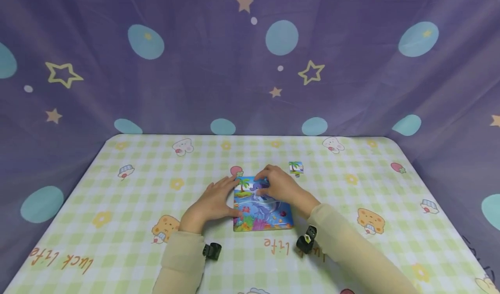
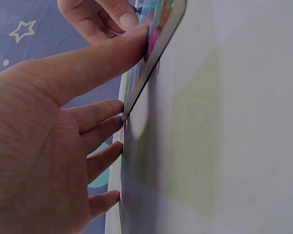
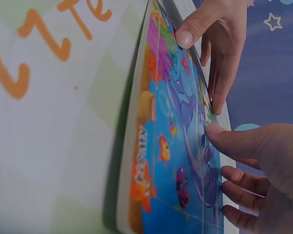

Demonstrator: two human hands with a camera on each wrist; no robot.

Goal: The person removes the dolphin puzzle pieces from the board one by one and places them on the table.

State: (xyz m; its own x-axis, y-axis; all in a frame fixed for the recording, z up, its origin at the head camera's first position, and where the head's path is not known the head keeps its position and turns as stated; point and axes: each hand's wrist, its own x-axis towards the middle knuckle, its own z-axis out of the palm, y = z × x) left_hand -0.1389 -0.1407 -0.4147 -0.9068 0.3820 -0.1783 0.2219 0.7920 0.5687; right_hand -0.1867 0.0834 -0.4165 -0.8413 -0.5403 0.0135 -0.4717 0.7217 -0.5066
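A picture puzzle (image 1: 263,218) with a dolphin, a crab and a palm tree lies flat on the table. My left hand (image 1: 212,200) is at its left side, the thumb touching the near part of the edge and the outstretched fingers reaching the far corner. Over the upper part of the picture is my right hand (image 1: 281,184). In the right wrist view, its thumb (image 3: 237,139) touches the picture surface and its other fingers lie by the far edge. That hand hides the puzzle's top right corner. One loose puzzle piece (image 1: 296,167) with a palm tree lies beyond the right hand.
A green checked tablecloth (image 1: 129,224) with printed cartoon figures and letters covers the table. Behind it hangs a purple curtain (image 1: 218,81) with stars and blue spots. A small black device (image 1: 212,251) sits at the left wrist, another black device (image 1: 306,240) at the right.
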